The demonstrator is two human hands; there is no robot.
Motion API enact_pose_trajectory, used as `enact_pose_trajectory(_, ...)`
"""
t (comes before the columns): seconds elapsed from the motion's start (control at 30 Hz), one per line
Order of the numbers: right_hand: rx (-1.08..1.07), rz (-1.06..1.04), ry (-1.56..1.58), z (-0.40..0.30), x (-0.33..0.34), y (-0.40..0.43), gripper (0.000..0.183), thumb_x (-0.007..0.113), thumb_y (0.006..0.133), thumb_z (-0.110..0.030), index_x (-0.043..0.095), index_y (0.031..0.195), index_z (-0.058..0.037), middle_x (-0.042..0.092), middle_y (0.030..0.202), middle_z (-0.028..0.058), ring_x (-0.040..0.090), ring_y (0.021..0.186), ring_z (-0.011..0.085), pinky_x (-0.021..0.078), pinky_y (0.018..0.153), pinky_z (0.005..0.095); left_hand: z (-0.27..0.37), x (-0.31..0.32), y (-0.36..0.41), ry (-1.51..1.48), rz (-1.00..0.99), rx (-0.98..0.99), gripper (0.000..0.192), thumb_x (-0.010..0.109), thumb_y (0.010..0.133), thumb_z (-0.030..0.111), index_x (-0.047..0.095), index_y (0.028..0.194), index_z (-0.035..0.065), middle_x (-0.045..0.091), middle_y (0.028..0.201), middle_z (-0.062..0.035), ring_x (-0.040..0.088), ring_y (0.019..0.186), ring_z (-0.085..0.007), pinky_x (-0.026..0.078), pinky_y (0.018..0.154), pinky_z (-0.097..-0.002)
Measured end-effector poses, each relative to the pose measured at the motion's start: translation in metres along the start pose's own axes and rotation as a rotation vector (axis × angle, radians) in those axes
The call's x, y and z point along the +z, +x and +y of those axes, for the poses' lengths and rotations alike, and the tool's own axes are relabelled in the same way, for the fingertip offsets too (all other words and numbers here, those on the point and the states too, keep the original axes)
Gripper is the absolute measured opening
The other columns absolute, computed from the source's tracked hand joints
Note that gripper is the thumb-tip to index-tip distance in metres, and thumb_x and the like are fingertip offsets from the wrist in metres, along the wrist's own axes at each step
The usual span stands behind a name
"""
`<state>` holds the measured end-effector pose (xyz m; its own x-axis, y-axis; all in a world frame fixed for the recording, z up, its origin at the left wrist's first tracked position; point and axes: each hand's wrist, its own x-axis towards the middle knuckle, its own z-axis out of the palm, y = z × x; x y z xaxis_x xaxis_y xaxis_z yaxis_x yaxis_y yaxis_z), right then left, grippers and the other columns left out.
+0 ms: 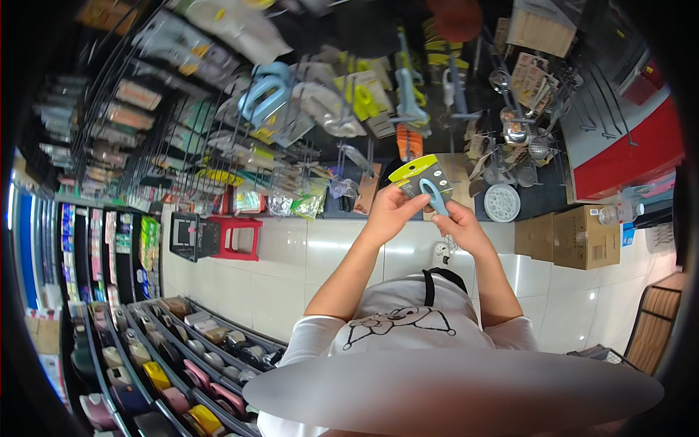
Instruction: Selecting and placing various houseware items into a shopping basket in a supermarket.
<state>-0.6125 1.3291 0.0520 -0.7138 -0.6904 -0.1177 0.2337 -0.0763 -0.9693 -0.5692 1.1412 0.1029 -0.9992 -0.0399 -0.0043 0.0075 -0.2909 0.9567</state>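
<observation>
Both hands hold one carded kitchen utensil with a light blue looped handle (433,192) in front of the hanging display. My left hand (394,210) grips the left side of its green and dark backing card (418,173), thumb against the blue handle. My right hand (458,223) pinches the lower part of the handle, and thin wire shows below the fingers. What kind of utensil it is cannot be told. Just above the card hang orange-handled items (409,143). Light blue-handled goods (408,98) hang higher up, with metal ladles (516,131) to the right.
A red plastic stool (240,238) and a black basket (185,237) stand on the tiled floor at left. Cardboard boxes (587,237) and a plastic bottle (614,213) are at right. Metal display hooks (606,109) stick out at upper right. Stocked shelves (180,360) run behind at lower left.
</observation>
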Motion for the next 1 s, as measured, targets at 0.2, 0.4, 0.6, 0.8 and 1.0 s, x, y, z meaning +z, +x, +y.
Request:
enact_pose_trajectory(0.2, 0.076, -0.134, -0.223, 0.019, 0.129, -0.004, 0.022, 0.068, 0.089, -0.022, 0.062, 0.101, -0.0039, 0.054, 0.073, -0.0014, 0.047, 0.063, 0.0079, 0.0399, 0.057, 0.0242, 0.049, -0.097, -0.129, 0.142, 0.244, 0.254, 0.055, 0.066, 0.084, -0.002, 0.043, 0.134, 0.0037, 0.054, 0.126, -0.0094, 0.057, 0.108, -0.0141, 0.048, 0.088, -0.0271)
enact_pose_trajectory(0.4, -0.104, -0.386, -0.722, 0.067, 0.279, -0.004, 0.024, 0.067, 0.087, -0.027, 0.059, 0.095, -0.006, 0.058, 0.073, 0.0145, 0.057, 0.067, 0.028, 0.0442, 0.061, 0.0371, 0.074, -0.208, -0.316, 0.369, 0.508, 0.195, 0.052, 0.07, 0.08, -0.004, 0.05, 0.128, 0.0027, 0.06, 0.113, -0.0083, 0.059, 0.103, -0.0135, 0.047, 0.088, -0.0265)
enact_pose_trajectory(0.6, -0.27, -0.787, -1.071, 0.08, 0.414, 0.002, 0.021, 0.064, 0.085, -0.029, 0.063, 0.098, -0.0125, 0.067, 0.077, 0.013, 0.065, 0.078, 0.0357, 0.0489, 0.069, 0.0466, 0.069, -0.263, -0.462, 0.611, 0.615, -0.205, 0.037, 0.078, 0.077, 0.007, 0.066, 0.111, 0.001, 0.068, 0.104, -0.007, 0.062, 0.094, -0.0166, 0.049, 0.085, -0.0295)
enact_pose_trajectory(0.8, -0.363, -1.035, -1.211, 0.093, 0.513, 0.046, 0.021, 0.064, 0.084, -0.028, 0.062, 0.094, -0.0096, 0.067, 0.077, 0.0135, 0.065, 0.079, 0.035, 0.0485, 0.069, 0.0463, 0.048, -0.311, -0.511, 0.63, 0.737, -0.263, 0.033, 0.075, 0.079, 0.011, 0.066, 0.11, 0.0039, 0.068, 0.096, -0.0129, 0.064, 0.086, -0.0247, 0.049, 0.077, -0.0327)
enact_pose_trajectory(1.0, -0.355, -1.18, -1.185, 0.127, 0.604, 0.122, 0.024, 0.067, 0.081, -0.029, 0.063, 0.096, -0.0098, 0.068, 0.083, 0.014, 0.065, 0.082, 0.0342, 0.0484, 0.073, 0.0457, 0.06, -0.401, -0.527, 0.658, 0.857, -0.34, 0.028, 0.071, 0.082, 0.013, 0.066, 0.109, 0.0064, 0.067, 0.083, -0.0153, 0.063, 0.073, -0.028, 0.049, 0.07, -0.0344)
